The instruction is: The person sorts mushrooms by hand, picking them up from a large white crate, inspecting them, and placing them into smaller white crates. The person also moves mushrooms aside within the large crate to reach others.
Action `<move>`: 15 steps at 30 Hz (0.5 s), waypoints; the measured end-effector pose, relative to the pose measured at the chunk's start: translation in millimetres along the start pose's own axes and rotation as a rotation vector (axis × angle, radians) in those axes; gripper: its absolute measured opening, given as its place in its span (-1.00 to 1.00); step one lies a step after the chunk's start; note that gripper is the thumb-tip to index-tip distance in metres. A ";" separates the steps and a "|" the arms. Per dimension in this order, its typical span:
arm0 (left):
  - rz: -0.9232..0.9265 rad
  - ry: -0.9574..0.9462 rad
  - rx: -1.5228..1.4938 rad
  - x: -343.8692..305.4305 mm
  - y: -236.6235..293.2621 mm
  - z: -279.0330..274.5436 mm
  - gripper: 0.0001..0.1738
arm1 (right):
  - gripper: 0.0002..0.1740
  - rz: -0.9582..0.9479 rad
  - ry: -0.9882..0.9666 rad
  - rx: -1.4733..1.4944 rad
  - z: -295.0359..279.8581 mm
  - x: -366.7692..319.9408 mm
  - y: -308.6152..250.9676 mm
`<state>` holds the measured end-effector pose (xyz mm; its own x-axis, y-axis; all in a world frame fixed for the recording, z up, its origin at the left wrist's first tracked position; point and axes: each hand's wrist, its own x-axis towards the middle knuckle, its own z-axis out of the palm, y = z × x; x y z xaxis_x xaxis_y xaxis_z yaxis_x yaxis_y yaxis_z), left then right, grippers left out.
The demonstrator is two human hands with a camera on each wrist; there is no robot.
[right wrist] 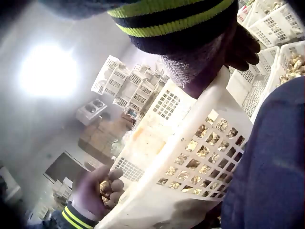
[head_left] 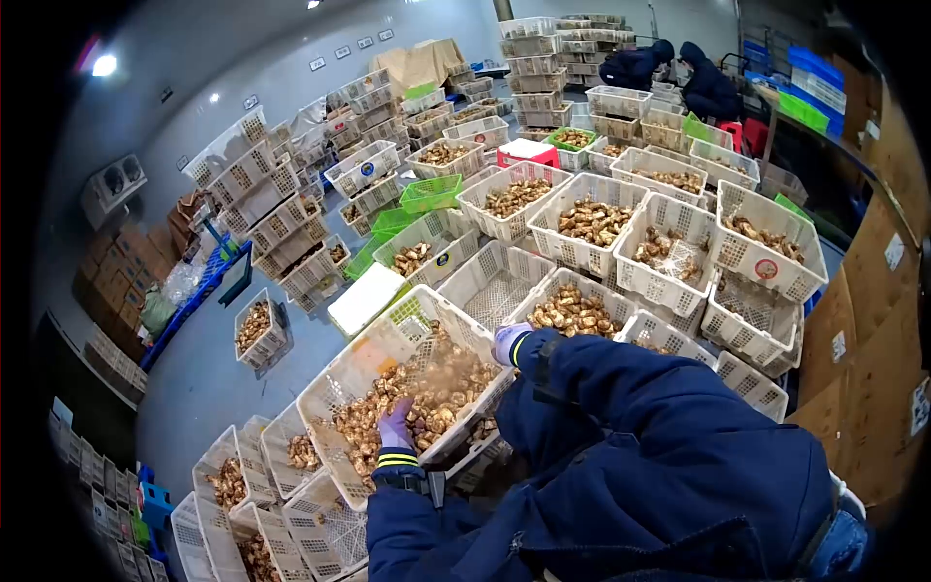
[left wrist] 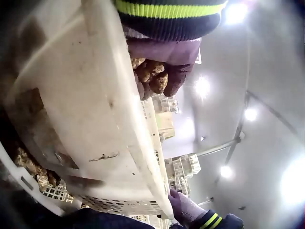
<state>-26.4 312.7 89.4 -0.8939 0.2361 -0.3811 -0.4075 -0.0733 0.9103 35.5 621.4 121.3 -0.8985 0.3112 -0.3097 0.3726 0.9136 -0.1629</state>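
A large white plastic crate [head_left: 364,354] sits tilted before me, with a bed of brown-and-pale mushrooms [head_left: 456,383] inside. My left hand [head_left: 398,427], in a purple glove, is within the crate near its front wall. In the left wrist view its fingers curl around several mushrooms [left wrist: 155,76]. My right hand [head_left: 511,344], gloved too, grips the crate's rim at the far right corner. From the right wrist, dark fingers [right wrist: 243,50] show beyond that rim, and mushrooms appear through the perforated side wall [right wrist: 205,160].
Crates of mushrooms [head_left: 592,223] stand close together ahead and to the right. Others [head_left: 233,475] lie at the lower left. Tall crate stacks [head_left: 272,199] rise at the left. A white lid [head_left: 367,299] lies beside my crate. Two people [head_left: 708,87] crouch at the back.
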 end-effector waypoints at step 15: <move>0.028 -0.063 -0.019 2.7 -3.7 -4.4 -0.56 | -0.63 -0.010 0.021 -0.046 -18.6 -23.5 -11.3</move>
<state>-28.2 309.4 84.3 -0.8919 0.2938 -0.3439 -0.3863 -0.0990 0.9171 48.1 608.6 147.8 -0.9070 0.3069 -0.2884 0.3528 0.9276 -0.1224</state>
